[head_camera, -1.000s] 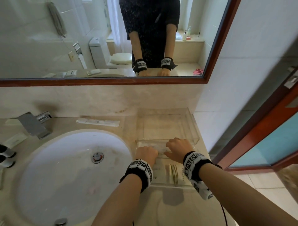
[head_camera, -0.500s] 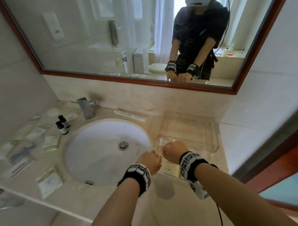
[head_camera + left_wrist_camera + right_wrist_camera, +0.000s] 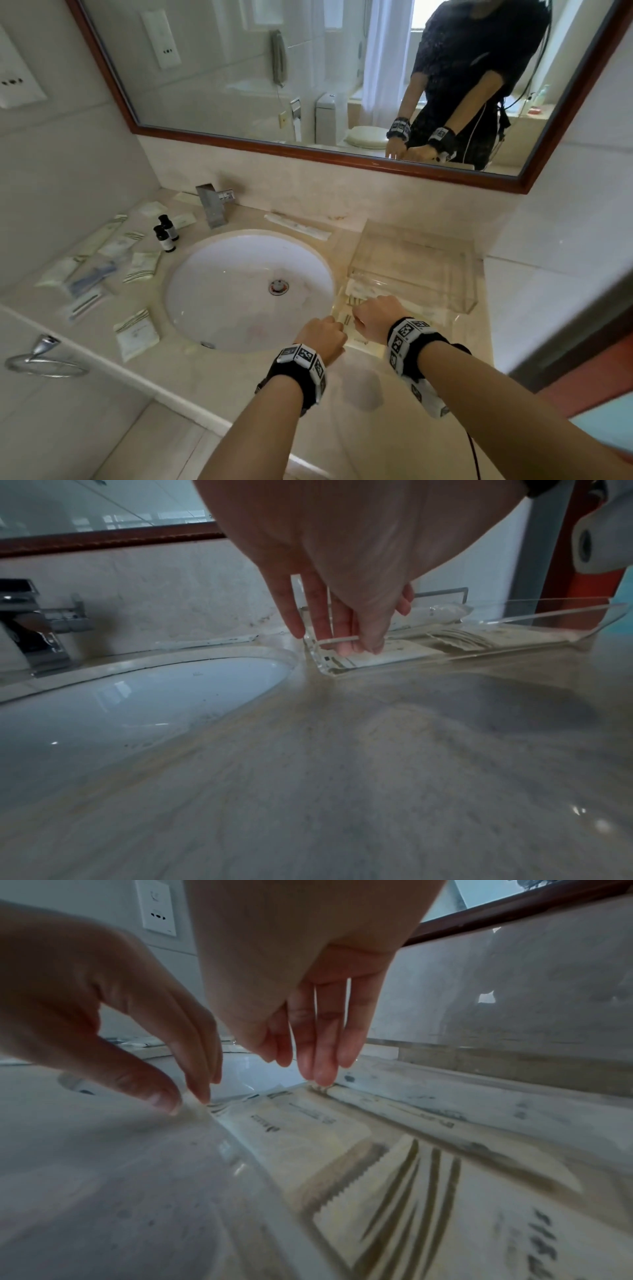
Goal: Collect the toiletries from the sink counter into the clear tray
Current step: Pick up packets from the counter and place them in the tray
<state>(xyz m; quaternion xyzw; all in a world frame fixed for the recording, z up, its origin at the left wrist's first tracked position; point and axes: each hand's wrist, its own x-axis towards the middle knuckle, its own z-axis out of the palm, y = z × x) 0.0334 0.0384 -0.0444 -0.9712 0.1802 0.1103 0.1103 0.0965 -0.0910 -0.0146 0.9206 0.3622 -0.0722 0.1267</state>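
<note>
A shallow clear tray (image 3: 340, 308) lies on the counter right of the basin, with flat cream sachets (image 3: 301, 1131) inside it. Both hands hover at its near-left corner. In the right wrist view my left hand (image 3: 185, 1096) pinches the top of the tray wall (image 3: 240, 1164) between thumb and fingers. My right hand (image 3: 318, 1074) points straight fingers down, their tips touching a sachet on the tray floor. From above, the left hand (image 3: 325, 335) and right hand (image 3: 375, 315) show only their backs. Two small dark bottles (image 3: 166, 233) and several sachets (image 3: 137, 330) lie left of the basin.
A white basin (image 3: 246, 291) fills the middle of the counter, with a chrome tap (image 3: 214, 205) behind it. A long wrapped item (image 3: 298, 226) lies behind the basin. A taller clear box (image 3: 411, 260) stands behind the tray. A towel ring (image 3: 44, 359) hangs below the counter's left front.
Both hands have drawn from the tray's middle to its near-left corner. The head view has swung left, bringing the left counter's toiletries into sight.
</note>
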